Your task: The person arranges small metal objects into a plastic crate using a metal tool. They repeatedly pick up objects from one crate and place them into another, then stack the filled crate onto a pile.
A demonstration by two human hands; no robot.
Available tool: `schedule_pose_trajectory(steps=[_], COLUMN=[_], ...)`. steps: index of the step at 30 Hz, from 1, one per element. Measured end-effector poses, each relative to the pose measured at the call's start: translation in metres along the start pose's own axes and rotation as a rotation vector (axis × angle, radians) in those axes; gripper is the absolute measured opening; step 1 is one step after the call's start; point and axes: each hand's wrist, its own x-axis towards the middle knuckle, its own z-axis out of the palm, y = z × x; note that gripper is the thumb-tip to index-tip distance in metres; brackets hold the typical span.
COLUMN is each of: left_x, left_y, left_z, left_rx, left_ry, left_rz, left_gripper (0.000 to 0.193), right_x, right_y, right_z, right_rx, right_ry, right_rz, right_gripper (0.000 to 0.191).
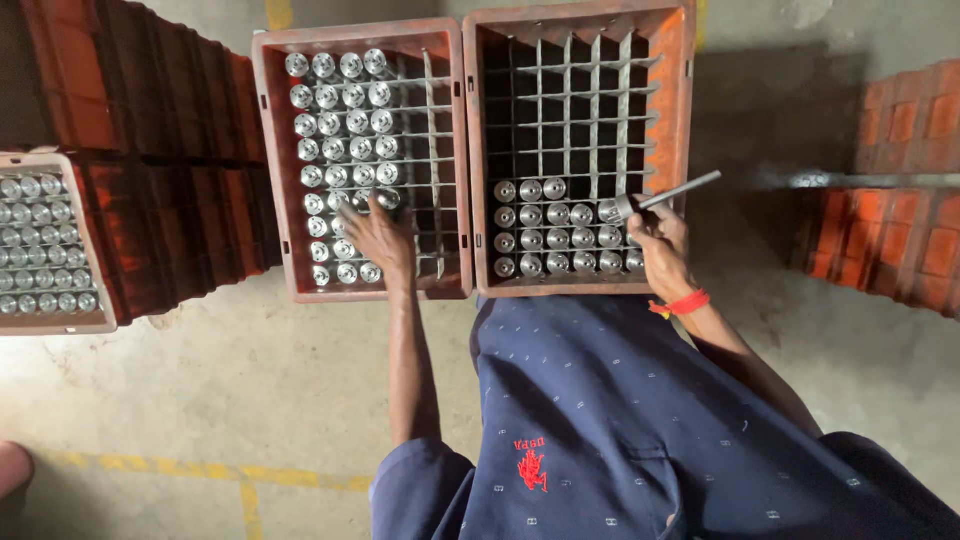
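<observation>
Two red plastic crates side by side at the top middle of the frame, standing on a concrete floor [200,380], each split by a grey grid into small cells. Left crate [275,160]: shiny metal cylinders [340,120] upright in the cells of its left columns, right columns bare. Right crate [682,130]: cylinders [560,240] only in the lowest rows, nearest the person, upper cells bare.

Left hand [380,240] down in the left crate, fingers curled on one cylinder near the lower middle of the filled block; grip narrow, closed about that piece. Right hand [662,248] at the lower right corner of the right crate, grip closed on a metal shaft [665,195] with a thick head, held tilted, thin end pointing toward the upper right, head just above the filled rows. Red band [685,303] on the right wrist.

At the left edge, a beige tray [70,322] packed with more cylinders, beside stacked red crates [150,100]. More red crates [910,200] at the right edge.
</observation>
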Motion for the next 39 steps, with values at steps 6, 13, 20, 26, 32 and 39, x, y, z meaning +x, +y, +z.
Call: schedule_pose_trajectory(steps=[6,13,20,26,32,39], left_x=[0.012,0.006,-0.046,-0.072,-0.064,-0.039], left_y=[-0.018,-0.016,0.101,0.149,0.156,0.169], left_z=[-0.02,-0.068,-0.035,-0.051,-0.053,-0.046], left_rx=[-0.363,-1.031,-1.158,-0.844,-0.92,-0.708], left_ry=[-0.362,-0.092,-0.693,-0.941,-1.105,-1.295], left_rz=[-0.125,-0.302,-0.437,-0.232,-0.069,0.002], left_gripper=[0.045,0.044,0.025,0.04,0.04,0.065], right_x=[-0.006,-0.022,-0.01,-0.013,-0.013,0.02], right_y=[-0.007,0.001,-0.014,-0.043,-0.029,-0.017], right_z=[0.022,0.019,0.071,0.086,0.057,0.027], right_rx=[-0.128,-0.139,-0.213,-0.136,-0.305,-0.122], right_ry=[-0.078,-0.132,-0.296,-0.378,-0.539,-0.141], right_rz=[0.001,0.076,-0.038,-0.133,-0.253,0.091], right_gripper=[0.031,0.033,0.038,0.045,0.044,0.038])
